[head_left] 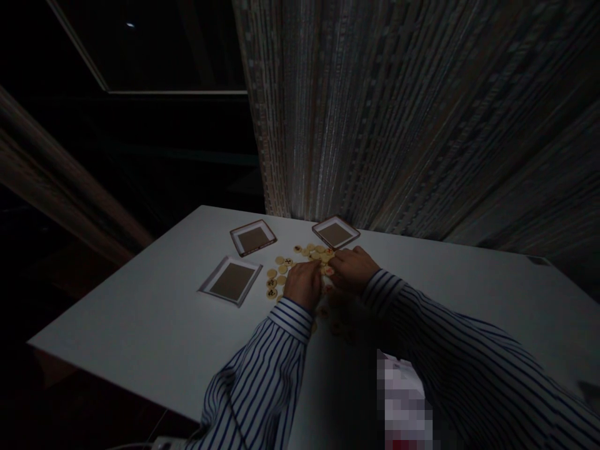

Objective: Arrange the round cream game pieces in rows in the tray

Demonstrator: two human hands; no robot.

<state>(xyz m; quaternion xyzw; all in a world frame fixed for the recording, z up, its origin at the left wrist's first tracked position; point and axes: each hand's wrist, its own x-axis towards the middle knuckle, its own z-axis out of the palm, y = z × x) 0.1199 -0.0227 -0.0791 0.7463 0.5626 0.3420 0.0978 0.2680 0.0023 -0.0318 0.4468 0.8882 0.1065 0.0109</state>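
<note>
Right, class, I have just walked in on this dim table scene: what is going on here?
A person in a striped shirt has both hands on a scatter of small round yellow discs on a white table. The left hand and right hand rest close together on the pile, fingers down among the discs. Three flat rectangular trays lie nearby: one left of the discs, two beyond them.

Room dim, lit mostly on the white table (140,325), its near-left edge hanging over dark floor (56,406). Behind the table a striped, textured curtain (398,112) falls to its far edge. Upper left, a dark window (159,50) with pale frame. A brownish drape (60,187) slants at left.
</note>
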